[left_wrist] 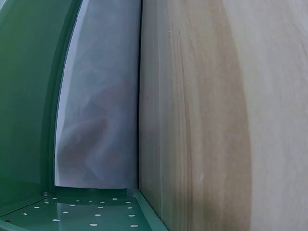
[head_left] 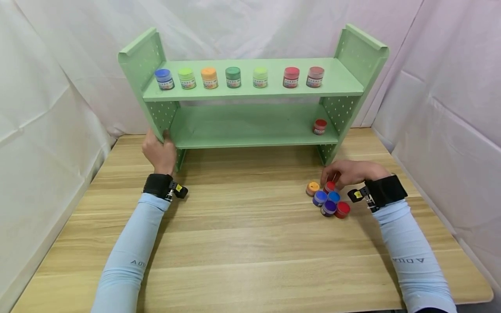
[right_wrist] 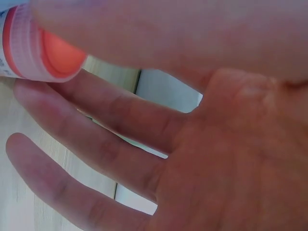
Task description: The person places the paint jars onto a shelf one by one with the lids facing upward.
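At the left end of a green two-tier shelf point(head_left: 250, 93), my left hand point(head_left: 159, 152) grips the lower edge of the side panel, its fingers partly hidden behind it. The left wrist view shows the perforated panel point(left_wrist: 86, 214) and the tabletop, not the hand. On the right, my right hand point(head_left: 348, 172) pinches a small red-lidded paint jar point(right_wrist: 60, 53) between thumb and fingers. Close by stand an orange-lidded jar point(head_left: 312, 188), two blue-lidded jars point(head_left: 319, 198), a purple-lidded jar point(head_left: 328, 208) and another red-lidded jar point(head_left: 342, 210).
Along the upper tier stand several paint jars, from a blue one point(head_left: 164, 79) at the left to a dull red one point(head_left: 315, 77). One red jar point(head_left: 319, 127) sits at the lower tier's right end. White cloth point(head_left: 450, 87) surrounds the wooden table point(head_left: 235, 252).
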Demonstrator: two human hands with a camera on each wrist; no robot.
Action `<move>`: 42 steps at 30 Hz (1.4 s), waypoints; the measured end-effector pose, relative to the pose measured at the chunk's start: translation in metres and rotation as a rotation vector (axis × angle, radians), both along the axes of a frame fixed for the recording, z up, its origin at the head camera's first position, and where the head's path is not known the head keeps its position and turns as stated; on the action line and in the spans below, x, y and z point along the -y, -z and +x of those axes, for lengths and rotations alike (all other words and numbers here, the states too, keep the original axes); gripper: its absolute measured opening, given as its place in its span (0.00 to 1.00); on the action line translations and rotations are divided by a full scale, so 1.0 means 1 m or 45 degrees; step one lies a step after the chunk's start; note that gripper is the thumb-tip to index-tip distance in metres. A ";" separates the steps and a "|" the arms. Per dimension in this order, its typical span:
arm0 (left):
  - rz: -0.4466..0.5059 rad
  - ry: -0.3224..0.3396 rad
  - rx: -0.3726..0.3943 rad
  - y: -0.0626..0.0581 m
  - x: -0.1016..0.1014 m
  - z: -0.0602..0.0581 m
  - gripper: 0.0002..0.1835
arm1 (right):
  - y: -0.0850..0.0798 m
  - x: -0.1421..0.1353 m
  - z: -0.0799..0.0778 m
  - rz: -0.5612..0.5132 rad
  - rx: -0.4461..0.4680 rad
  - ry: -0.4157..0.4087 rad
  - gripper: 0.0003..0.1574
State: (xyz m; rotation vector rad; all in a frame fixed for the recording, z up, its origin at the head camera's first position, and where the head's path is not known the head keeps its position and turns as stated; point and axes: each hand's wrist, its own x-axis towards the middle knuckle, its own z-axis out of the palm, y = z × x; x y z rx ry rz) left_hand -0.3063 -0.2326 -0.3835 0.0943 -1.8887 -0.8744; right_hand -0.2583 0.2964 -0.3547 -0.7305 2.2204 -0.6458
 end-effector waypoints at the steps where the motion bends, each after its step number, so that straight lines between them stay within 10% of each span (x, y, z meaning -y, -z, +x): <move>1: -0.001 -0.003 0.002 0.000 0.000 0.000 0.14 | 0.000 0.000 0.000 -0.002 0.000 -0.002 0.25; 42: 0.022 -0.015 0.001 0.001 0.000 -0.003 0.11 | 0.013 0.001 -0.009 0.035 -0.476 0.107 0.10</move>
